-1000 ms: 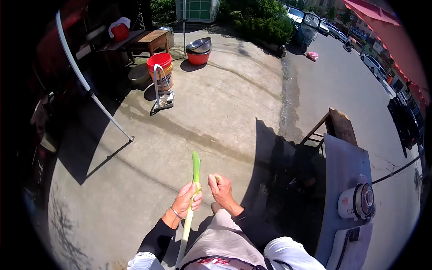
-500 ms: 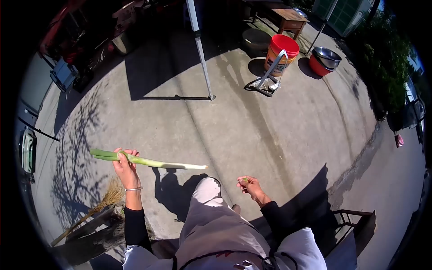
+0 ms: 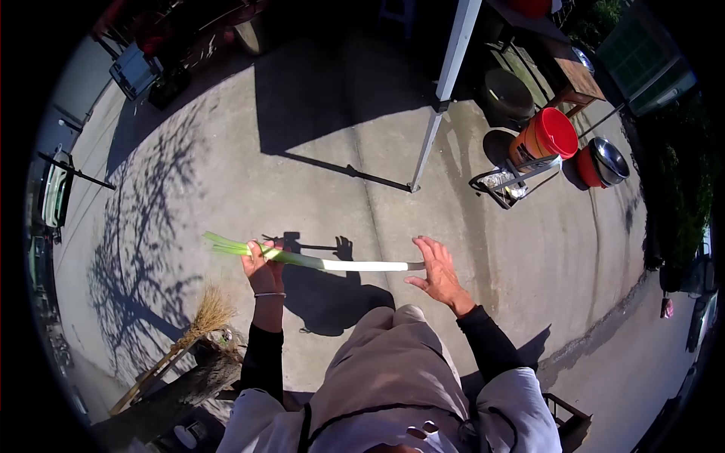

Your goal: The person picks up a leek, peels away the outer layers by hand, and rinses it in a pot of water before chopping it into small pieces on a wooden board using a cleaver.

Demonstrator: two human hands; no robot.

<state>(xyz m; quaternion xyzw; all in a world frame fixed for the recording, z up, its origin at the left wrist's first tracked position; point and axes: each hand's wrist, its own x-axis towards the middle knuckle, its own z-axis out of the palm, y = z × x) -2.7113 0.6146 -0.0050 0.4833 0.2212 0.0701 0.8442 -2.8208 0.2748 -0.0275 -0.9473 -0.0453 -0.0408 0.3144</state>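
A long leek (image 3: 362, 266), green at the leaf end and white toward the root, lies nearly level across the space before me. My left hand (image 3: 262, 269) is closed around its green part, with the leaf tips sticking out to the left. At the root end is my right hand (image 3: 440, 273), thumb and fingers apart. The tip of the leek overlaps the gap between that thumb and the fingers in this view.
Concrete ground (image 3: 302, 204) stretches ahead, crossed by shadows. A canopy pole (image 3: 430, 140) stands in front. Right of it are a red bucket (image 3: 545, 136), a metal-framed stand (image 3: 506, 185) and stacked basins (image 3: 602, 163). A straw broom (image 3: 208, 313) leans at lower left.
My right hand has opened and moved up to the leek's root end. The leek and my left hand have shifted right in view. The camera view has turned, moving the pole and bucket rightward.
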